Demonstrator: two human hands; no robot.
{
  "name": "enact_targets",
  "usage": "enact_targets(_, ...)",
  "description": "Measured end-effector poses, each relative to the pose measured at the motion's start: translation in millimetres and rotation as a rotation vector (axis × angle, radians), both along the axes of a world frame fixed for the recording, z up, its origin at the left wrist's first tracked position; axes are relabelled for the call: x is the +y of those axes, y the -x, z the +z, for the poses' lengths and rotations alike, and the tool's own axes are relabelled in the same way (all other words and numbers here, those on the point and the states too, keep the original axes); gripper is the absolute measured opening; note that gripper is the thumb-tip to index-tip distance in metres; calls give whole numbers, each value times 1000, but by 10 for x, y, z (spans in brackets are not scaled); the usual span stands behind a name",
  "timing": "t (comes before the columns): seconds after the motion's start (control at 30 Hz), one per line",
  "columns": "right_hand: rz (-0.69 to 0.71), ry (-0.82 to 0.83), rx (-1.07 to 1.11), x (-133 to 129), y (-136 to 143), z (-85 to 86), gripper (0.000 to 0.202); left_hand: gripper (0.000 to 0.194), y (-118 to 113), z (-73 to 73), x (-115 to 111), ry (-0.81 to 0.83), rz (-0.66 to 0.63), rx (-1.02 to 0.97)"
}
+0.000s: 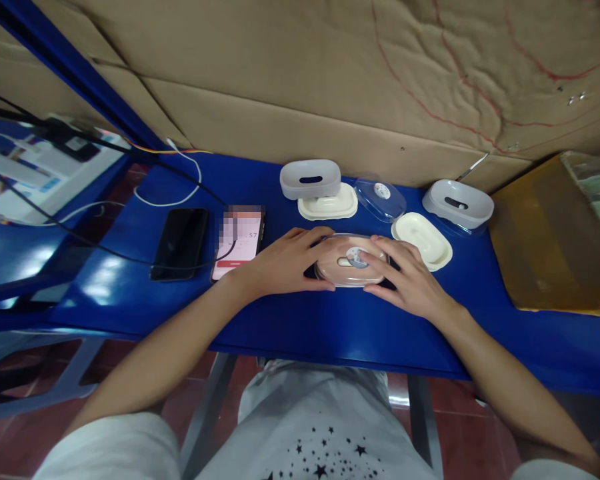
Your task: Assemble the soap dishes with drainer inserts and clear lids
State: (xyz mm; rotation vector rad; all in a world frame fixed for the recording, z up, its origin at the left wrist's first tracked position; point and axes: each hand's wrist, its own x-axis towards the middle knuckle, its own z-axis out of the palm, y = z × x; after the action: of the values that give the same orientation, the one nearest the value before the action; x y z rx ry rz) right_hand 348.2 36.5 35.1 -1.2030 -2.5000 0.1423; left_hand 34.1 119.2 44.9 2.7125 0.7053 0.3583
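Observation:
A pinkish-beige oval soap dish (337, 272) with a clear lid and a round sticker rests on the blue table in front of me. My left hand (297, 261) grips its left end, thumb at the near edge and fingers over the far side. From the right, my right hand (405, 275) is curled over the other end, fingers on the clear lid. Just beyond the dish lie a cream oval tray (329, 208), a loose clear lid (380, 200) and a second cream tray (433, 247). A grey oval dish (293, 175) leans on the first tray.
Another grey dish (457, 200) stands at the back right, beside a cardboard box (545, 247). To the left lie a black phone (179, 243) and a lit phone (237, 260), with a black cable across them. Brown cardboard (280, 73) walls off the back.

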Motion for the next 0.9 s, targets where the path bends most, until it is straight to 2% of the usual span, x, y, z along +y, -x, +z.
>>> enact_targets(0.23,24,-30,-10,-2,9,-3,87,90,7,6,3,24,9,14)
enact_targets(0.6,43,-40,-17,-3,42,16,97,86,12,-6,-31,-156,-18,71)
enact_targets(0.77,36,-11,-10,-6,48,-11,94,98,-24,-56,-58,-120,-13,48)
enact_targets(0.9,33,38,14,9,24,-77,90,97,-41,-97,-52,-91,-25,3)
